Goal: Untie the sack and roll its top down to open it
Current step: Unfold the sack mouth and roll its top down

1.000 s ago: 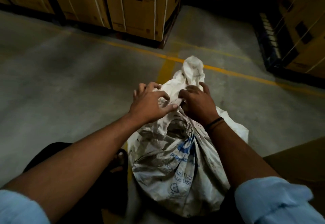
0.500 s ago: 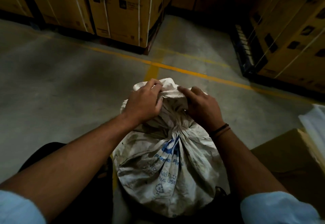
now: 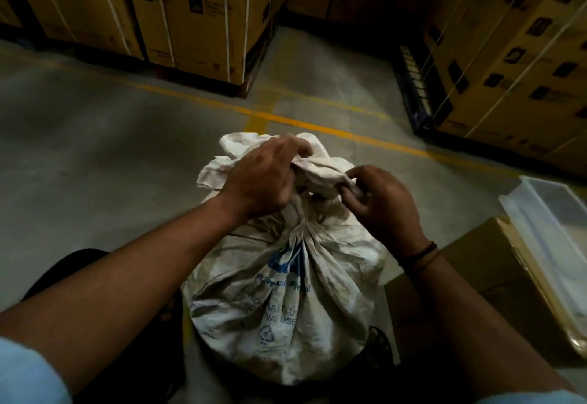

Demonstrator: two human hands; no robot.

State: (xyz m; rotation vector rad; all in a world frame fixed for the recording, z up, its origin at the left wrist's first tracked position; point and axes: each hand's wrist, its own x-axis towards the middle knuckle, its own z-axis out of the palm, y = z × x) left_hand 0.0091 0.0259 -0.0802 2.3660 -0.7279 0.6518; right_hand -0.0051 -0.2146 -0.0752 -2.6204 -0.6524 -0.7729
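A dirty white woven sack [image 3: 286,302] with blue print stands upright on the concrete floor between my legs. Its neck is gathered tight and its loose top [image 3: 320,171] is twisted into a knot above the gather. My left hand [image 3: 257,181] grips the bunched top cloth from the left, fingers curled over it. My right hand [image 3: 378,203] pinches the twisted end of the cloth on the right between thumb and fingers. A dark band sits on my right wrist.
Strapped cardboard cartons [image 3: 190,13] on pallets stand behind and at the right [image 3: 514,54]. A yellow floor line [image 3: 317,127] runs past the sack. A brown carton [image 3: 495,264] lies at my right, with a clear plastic tray [image 3: 552,225] on it.
The sack was raised from leaning away to upright and its long top was folded down. Both hands moved up onto the knot; the right now pinches the twisted end.
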